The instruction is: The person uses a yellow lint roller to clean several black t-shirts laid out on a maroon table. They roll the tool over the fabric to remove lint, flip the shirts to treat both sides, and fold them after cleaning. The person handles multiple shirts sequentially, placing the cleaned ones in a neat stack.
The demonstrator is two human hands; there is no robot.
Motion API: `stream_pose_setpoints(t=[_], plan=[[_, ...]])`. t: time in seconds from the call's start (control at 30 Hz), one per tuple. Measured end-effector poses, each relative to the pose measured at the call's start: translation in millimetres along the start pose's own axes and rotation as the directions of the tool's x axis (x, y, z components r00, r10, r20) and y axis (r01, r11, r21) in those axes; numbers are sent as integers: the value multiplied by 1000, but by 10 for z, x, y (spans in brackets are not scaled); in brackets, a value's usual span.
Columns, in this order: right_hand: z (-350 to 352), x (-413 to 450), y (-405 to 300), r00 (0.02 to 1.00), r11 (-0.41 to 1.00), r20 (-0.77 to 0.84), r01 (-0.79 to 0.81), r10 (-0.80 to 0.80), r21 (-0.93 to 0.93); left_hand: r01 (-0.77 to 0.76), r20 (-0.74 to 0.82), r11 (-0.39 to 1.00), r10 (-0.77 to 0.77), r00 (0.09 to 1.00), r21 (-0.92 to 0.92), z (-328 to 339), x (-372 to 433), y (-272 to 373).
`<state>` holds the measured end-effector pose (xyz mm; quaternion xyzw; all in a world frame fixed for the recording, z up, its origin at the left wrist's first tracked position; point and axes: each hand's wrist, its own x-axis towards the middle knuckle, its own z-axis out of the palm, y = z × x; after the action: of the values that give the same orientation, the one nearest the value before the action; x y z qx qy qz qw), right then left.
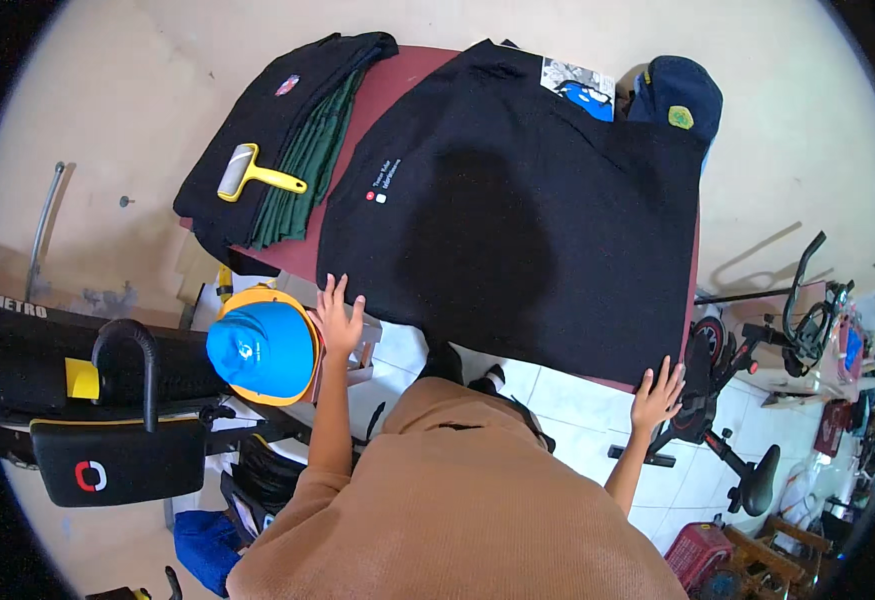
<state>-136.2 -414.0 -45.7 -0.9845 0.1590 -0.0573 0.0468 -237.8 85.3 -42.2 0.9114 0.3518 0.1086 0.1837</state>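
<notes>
A large black cloth (602, 225) with small printed marks lies spread over a dark red table (411, 71), and a head-shaped shadow falls on its middle. My left hand (340, 319) rests at its near left corner, fingers apart. At the near right corner is my right hand (659, 397), fingers spread, touching the cloth's edge. Neither hand grips anything that shows. To the left, folded black garments (235, 127) lie beside a stack of dark green pleated cloth (325, 150). A yellow-handled lint roller (261, 176) lies across them.
Behind the cloth are a picture-printed item (580, 90) and a navy cap (677, 94). A blue hat (261, 349) sits on a yellow one beside my left forearm. Black exercise equipment (118, 461) stands left, an exercise bike (715, 420) right. A wall (782, 135) runs behind the table.
</notes>
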Motion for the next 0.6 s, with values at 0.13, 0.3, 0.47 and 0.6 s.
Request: stream_pose_setpoints(t=[0.13,0.3,0.47,0.6], plan=[[-68,64,-71,992,994,64,-111,111,-11,86,-36,992,-83,996,92,-163,136,137],[-115,224,-863,994,998,-87,-67,68,15,-50,-149,994,35,988,-99,-211,797,170],[-36,-177,-2631,893,857,-75,448,-445,255,-488,-208,840,447,870,-237,-172,1645,453],[32,-865,-3896,625,483,-132,705,-770,519,-555,-48,779,567,822,-291,81,2314,678]])
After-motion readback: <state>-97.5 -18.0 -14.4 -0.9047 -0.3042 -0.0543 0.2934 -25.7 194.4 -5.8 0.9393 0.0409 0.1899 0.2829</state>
